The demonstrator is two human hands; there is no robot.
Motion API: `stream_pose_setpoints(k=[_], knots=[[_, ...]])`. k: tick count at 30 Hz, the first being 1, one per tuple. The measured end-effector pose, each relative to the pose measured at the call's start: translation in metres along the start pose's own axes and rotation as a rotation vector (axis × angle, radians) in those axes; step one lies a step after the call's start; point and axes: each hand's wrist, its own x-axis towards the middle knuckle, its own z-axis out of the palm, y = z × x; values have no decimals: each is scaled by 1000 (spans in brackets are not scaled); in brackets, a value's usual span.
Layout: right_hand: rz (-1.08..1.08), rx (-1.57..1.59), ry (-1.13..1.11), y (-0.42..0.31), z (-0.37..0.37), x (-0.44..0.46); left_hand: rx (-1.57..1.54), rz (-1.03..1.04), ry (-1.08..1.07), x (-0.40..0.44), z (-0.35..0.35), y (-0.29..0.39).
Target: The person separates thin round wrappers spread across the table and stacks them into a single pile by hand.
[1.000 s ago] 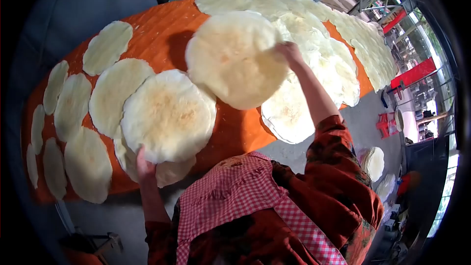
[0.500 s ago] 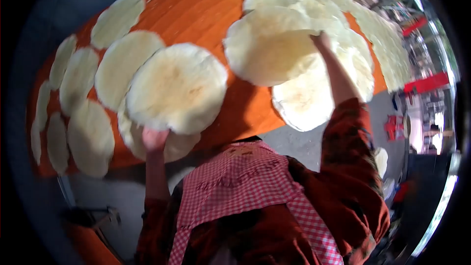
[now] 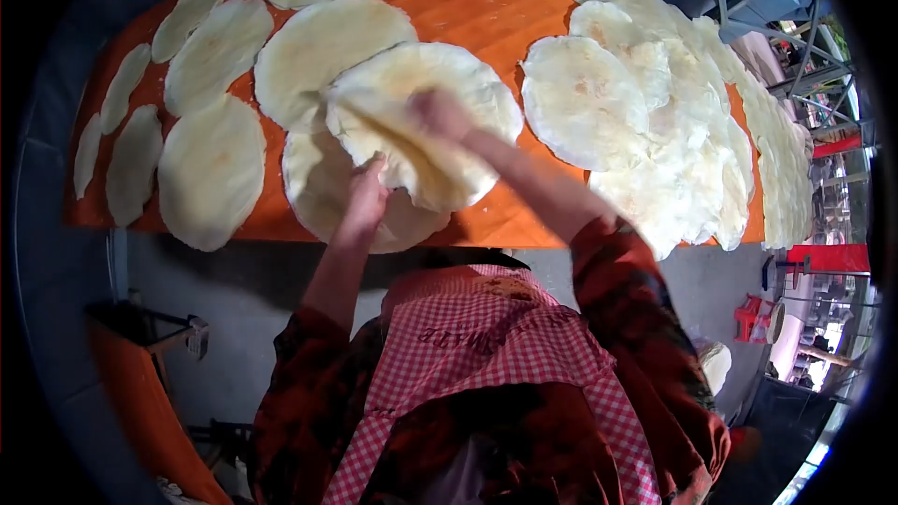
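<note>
A thin round flatbread (image 3: 440, 65), pale with light brown patches, is creased and buckled between my hands above the orange cloth. My left hand (image 3: 369, 192) is closed on its near edge, with the thumb on top. Over its middle is my right hand (image 3: 440, 115), beside the fold; motion smears the fingers, so their grip cannot be made out. Beneath and beside the raised flatbread are another flatbread (image 3: 323, 196) near the table edge and a larger one (image 3: 318, 47) behind it.
An orange cloth (image 3: 449, 0) covers the long table. Several single flatbreads (image 3: 210, 168) are spread on the left, and a wide overlapping layer (image 3: 673, 159) covers the right. Metal framework (image 3: 795, 37) rises at the far right, and a red stool (image 3: 746, 318) stands on the floor.
My right hand has left the flatbread on the right pile, which now lies flatter, and moved left onto the one my left hand holds. That one has gone from flat to creased.
</note>
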Motion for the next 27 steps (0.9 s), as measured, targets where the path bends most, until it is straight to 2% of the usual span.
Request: stream_pose_setpoints(k=[1, 3, 4, 5, 7, 10, 11, 12, 13, 14, 16, 18, 21, 22, 25, 27], knots=[[-317, -206, 132, 37, -35, 30, -23, -29, -14, -3, -3, 4], [-85, 195, -10, 19, -164, 59, -35, -53, 148, -4, -8, 4], [-45, 18, 58, 7, -213, 71, -22, -91, 134, -3, -15, 2], [16, -30, 179, -41, -243, 65, -11, -128, 118, 0, -22, -2], [-71, -355, 297, -108, -271, 42, -212, -65, 6, 8, -35, -13], [-304, -846, 153, -144, -239, 10, -380, -48, -45, -21, -13, 1], [-227, -474, 169, -117, -206, 4, -412, -45, -49, -29, -1, 11], [-408, -576, 266, -112, -168, -11, -448, -39, -100, -28, 1, 12], [-328, -624, 231, -90, -125, -17, -479, -38, -146, -27, -1, 9], [-298, -540, 191, -76, -83, -30, -508, -37, -193, -20, -4, 6], [-292, -472, 95, -55, -16, -52, -233, -115, -96, 25, -47, -21], [-186, -419, -61, -43, 27, -69, -142, -89, 12, 16, -36, -13], [-176, -402, 20, -47, 35, -74, -137, 17, 62, -3, -10, 3], [-159, -358, 51, -48, 33, -72, -205, -14, 43, -13, 3, 11], [-182, -280, 27, -45, 25, -61, -342, -43, -68, -17, 21, 22], [-38, -230, -117, -65, 18, -60, -335, 12, -203, 0, -5, 4]])
